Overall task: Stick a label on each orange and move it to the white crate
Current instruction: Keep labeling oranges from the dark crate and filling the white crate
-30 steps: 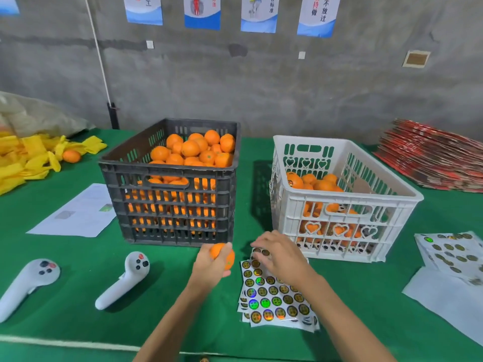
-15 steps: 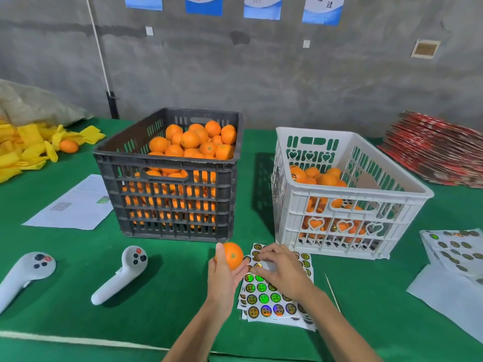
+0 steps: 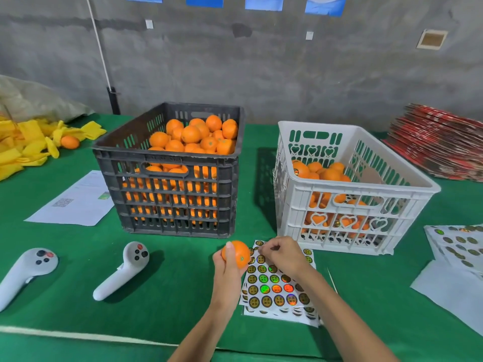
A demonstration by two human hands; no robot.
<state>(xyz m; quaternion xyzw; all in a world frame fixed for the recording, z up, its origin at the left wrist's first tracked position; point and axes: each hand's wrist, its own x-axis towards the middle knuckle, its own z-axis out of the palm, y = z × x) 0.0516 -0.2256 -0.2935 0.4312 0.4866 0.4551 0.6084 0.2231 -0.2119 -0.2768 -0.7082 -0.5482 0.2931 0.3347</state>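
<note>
The left hand (image 3: 226,267) grips an orange (image 3: 236,254). Just right of it, the right hand's (image 3: 281,253) curled fingertips pinch at a sticker sheet (image 3: 277,286); whether they hold a label is unclear.

Single orange (image 3: 237,253) held just above green surface (image 3: 162,283) in left hand (image 3: 226,267), small green stem dot facing camera, just left of holographic label sheets (image 3: 277,286) stacked flat in front of white crate (image 3: 350,194). Round shiny labels in rows, right hand (image 3: 281,253) pinching at far edge of top sheet, exact label under fingers not visible. White crate with heart cutouts, partly filled with oranges; dark crate (image 3: 170,168) to its left heaped with oranges.
</note>
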